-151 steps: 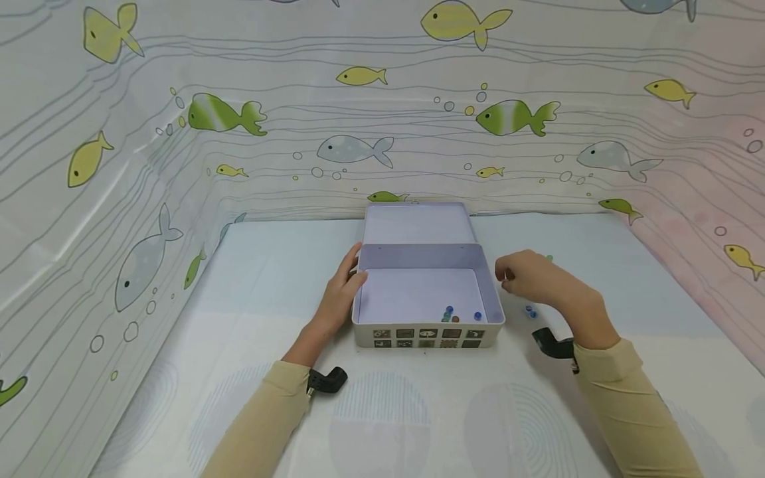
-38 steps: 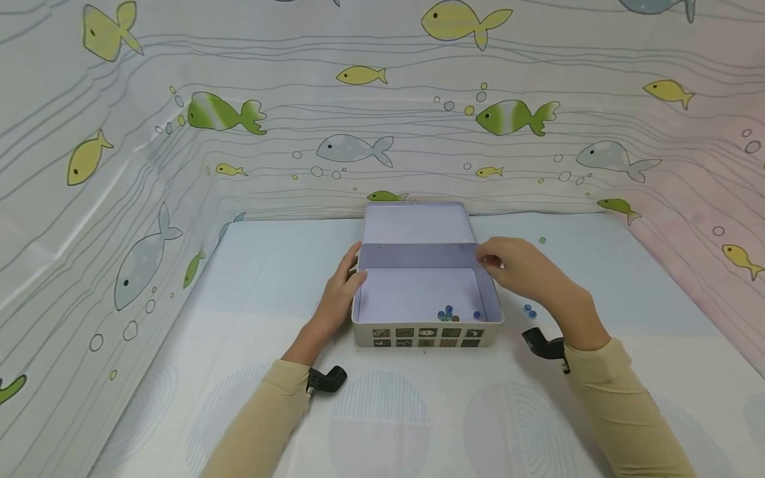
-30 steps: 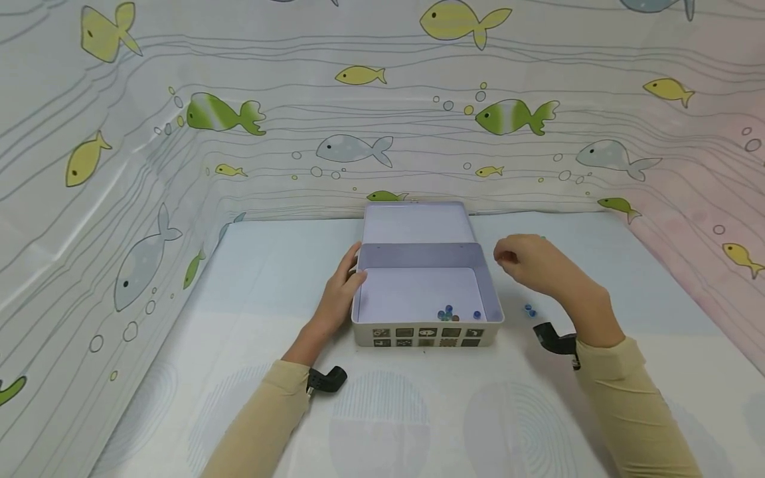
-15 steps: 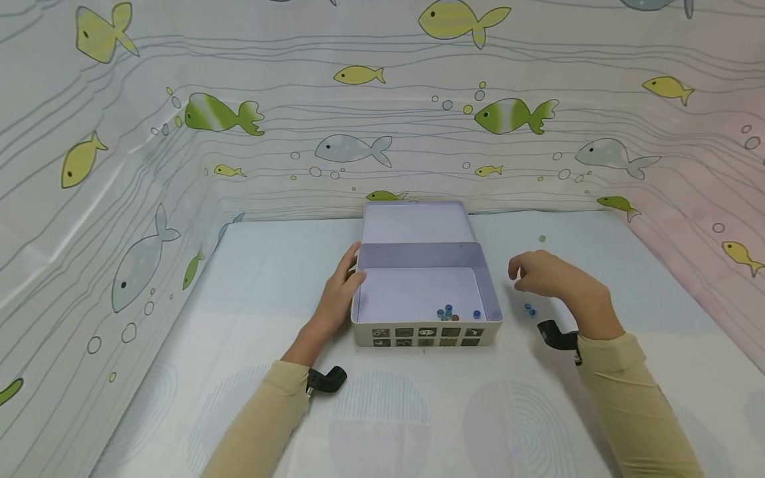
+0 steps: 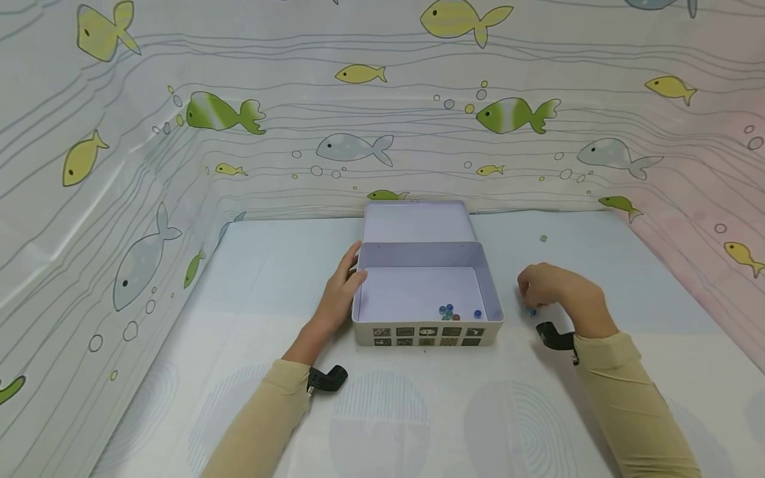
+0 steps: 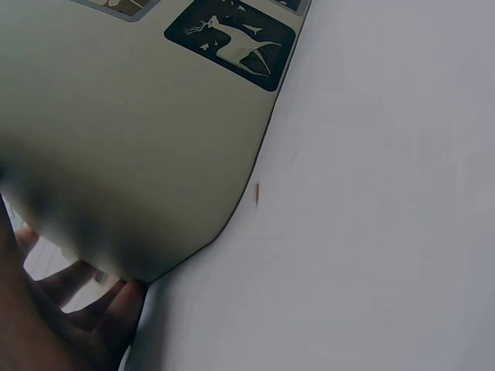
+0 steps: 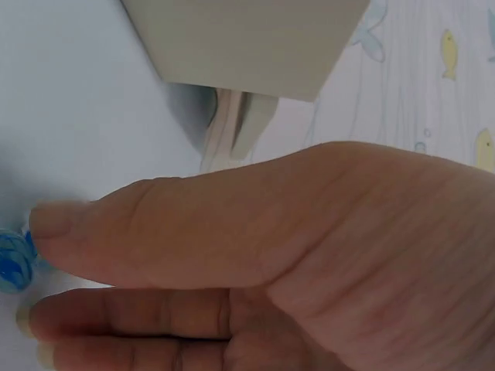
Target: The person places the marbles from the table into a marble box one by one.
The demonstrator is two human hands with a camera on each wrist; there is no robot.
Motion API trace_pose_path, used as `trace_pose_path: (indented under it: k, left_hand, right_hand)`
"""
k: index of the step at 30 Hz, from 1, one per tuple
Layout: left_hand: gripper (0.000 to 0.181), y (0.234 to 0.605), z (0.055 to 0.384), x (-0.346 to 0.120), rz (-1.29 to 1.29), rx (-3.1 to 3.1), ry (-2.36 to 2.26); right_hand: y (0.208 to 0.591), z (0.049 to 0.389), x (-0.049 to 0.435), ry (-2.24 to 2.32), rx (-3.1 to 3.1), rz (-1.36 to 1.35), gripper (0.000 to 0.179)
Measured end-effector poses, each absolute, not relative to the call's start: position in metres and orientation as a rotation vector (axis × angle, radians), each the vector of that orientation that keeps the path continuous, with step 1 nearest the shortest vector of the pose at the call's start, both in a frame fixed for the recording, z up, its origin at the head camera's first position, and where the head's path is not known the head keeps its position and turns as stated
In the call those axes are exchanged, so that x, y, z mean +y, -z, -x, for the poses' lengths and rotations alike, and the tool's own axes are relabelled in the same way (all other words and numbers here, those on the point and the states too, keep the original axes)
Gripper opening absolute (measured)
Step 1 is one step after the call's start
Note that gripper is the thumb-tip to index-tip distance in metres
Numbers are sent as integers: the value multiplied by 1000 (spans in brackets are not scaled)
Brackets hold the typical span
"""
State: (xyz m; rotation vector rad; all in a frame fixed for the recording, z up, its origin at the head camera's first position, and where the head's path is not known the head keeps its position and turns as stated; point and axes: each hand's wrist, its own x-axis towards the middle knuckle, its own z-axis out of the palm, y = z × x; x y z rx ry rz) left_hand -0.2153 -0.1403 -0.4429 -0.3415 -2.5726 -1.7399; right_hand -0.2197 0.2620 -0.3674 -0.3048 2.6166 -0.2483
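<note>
A lidded tin box (image 5: 427, 334), printed with small dark pictures, stands with its lid (image 5: 415, 223) swung back. Its left wall is held by my left hand (image 5: 339, 292), thumb over the rim and fingers outside; the left wrist view shows that hand (image 6: 77, 328) at the box's edge. Several glass marbles (image 5: 449, 308) lie inside, near the front. My right hand (image 5: 552, 287) is lowered to the table right of the box, fingertips at a pair of blue marbles (image 5: 533, 313). The right wrist view shows a blue-swirled marble (image 7: 14, 263) beside the thumb; I cannot tell whether one is pinched.
A green marble (image 5: 543, 238) lies farther back on the table (image 5: 269, 265), right of the box. Behind stands a fish-patterned backdrop (image 5: 418, 133), which also runs up both sides.
Since five seconds ago the box has gained a blue marble. My right hand was over the box's right rim, then drew away right and down to the blue marbles. My left hand has stayed put.
</note>
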Motion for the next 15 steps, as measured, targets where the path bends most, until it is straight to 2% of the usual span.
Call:
trace_pose_path:
  k: [15]
  left_hand:
    - [60, 442, 215, -139, 341, -2571, 1745]
  right_hand:
    - [372, 223, 262, 277, 2637, 366, 15]
